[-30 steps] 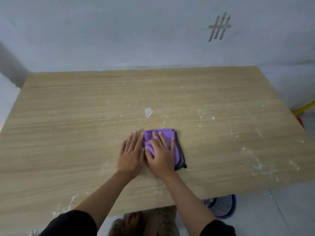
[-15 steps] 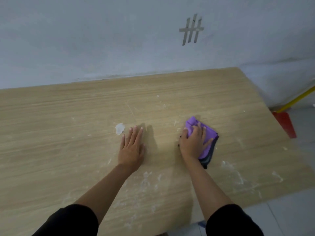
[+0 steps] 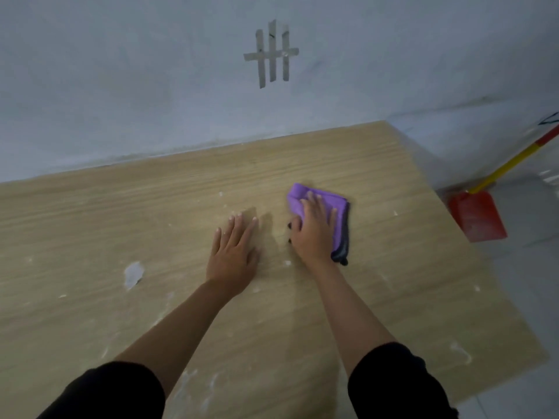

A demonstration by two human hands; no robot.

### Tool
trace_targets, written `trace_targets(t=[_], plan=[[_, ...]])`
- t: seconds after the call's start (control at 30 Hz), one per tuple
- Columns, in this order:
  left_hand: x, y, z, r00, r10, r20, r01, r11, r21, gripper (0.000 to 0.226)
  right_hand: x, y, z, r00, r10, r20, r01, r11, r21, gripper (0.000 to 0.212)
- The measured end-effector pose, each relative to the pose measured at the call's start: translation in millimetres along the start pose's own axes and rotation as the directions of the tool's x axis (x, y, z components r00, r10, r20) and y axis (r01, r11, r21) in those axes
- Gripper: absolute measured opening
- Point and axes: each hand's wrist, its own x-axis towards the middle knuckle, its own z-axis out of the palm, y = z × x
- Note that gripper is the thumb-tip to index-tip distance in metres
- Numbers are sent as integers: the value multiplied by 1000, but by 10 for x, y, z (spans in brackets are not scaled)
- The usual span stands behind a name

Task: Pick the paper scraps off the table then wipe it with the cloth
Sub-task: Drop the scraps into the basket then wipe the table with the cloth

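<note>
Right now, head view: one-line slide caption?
Right hand presses purple cloth on table; left hand flat near paper scrap.

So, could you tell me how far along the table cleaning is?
Little looks finished: a paper scrap lies on the table, left of the flat left hand. Wiping is in hand: the right hand presses the purple cloth down. Left: that scrap, plus white smears near the front edge.
</note>
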Motion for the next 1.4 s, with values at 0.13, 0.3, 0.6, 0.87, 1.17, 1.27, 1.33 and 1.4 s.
trace_targets(t=[0.13, 0.3, 0.6, 0.87, 1.17, 1.27, 1.33, 1.4], plan=[[364, 179, -2, 991, 30, 128, -37, 998, 55, 81, 148, 145, -81, 968, 250, -2, -250, 966, -62, 48], [629, 357, 91, 966, -21, 258, -13, 992, 128, 131, 416, 85, 3, 978, -123, 168, 130, 991, -31, 56], [650, 401, 35, 947, -28, 319, -16, 991, 136, 134, 725, 718, -295, 937, 350, 3, -349, 933, -94, 45], [434, 370, -3, 970, -107, 218, 73, 985, 157, 116, -214, 850, -652, 664, 719, -205, -733, 680, 8, 41], [-310, 438, 187, 948, 184, 261, -242, 947, 209, 102, -446, 300, -416, 897, 441, 28, -438, 896, -78, 43], [-521, 444, 235, 940, 215, 264, -273, 939, 207, 103, -752, 360, -544, 830, 555, -54, -557, 829, -42, 46], [-639, 446, 237, 939, 214, 268, -270, 944, 190, 102, -1044, 432, -644, 763, 639, -99, -644, 763, -44, 48], [-752, 428, 229, 932, 237, 275, -291, 940, 178, 101, -1367, 511, -756, 692, 708, -142, -718, 695, -35, 47]])
